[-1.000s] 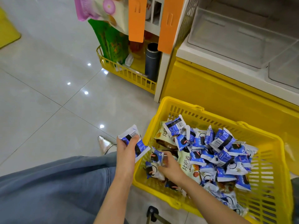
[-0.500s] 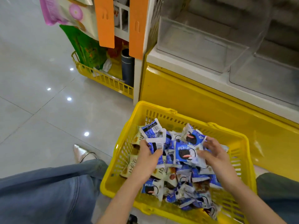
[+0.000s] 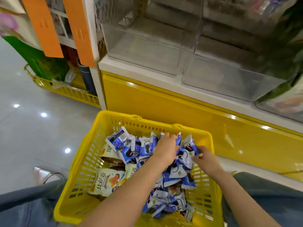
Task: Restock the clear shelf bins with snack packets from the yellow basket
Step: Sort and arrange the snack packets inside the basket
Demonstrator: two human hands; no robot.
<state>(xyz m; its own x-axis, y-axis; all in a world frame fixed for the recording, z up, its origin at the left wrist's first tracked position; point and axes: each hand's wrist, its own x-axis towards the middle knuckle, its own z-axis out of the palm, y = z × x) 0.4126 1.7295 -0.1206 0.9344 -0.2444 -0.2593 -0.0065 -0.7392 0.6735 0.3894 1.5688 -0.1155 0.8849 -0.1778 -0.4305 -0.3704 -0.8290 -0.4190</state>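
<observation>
L hand (image 3: 165, 148): fingers (image 3: 173, 138) curl down over the tops of some blue packets (image 3: 117, 142) & grip a bunch of them, close to the far wall of the yellow basket (image 3: 114, 114). R hand (image 3: 205, 160): fingers (image 3: 196, 157) are bent & touch a blue packet just beside the L hand. Can't tell if they pinch it or only touch it. Both arms reach in over the near rim.

The basket sits on the floor (image 3: 32, 128) btwn the person's knees in jeans (image 3: 24, 208). It has lots of blue packets in the middle & right. A few pale green packets (image 3: 106, 181) lie on the left side.

Just past the basket is a yellow panel (image 3: 164, 104), w/ a white shelf (image 3: 131, 69) on top. Two clear bins (image 3: 141, 51) stand side by side on that shelf, above the basket.

To the left hang 2 orange strips (image 3: 41, 27). Under them a 2nd yellow tray (image 3: 68, 92) holds a green bag (image 3: 41, 63). A pale shoe (image 3: 38, 173) shows by the left knee.
</observation>
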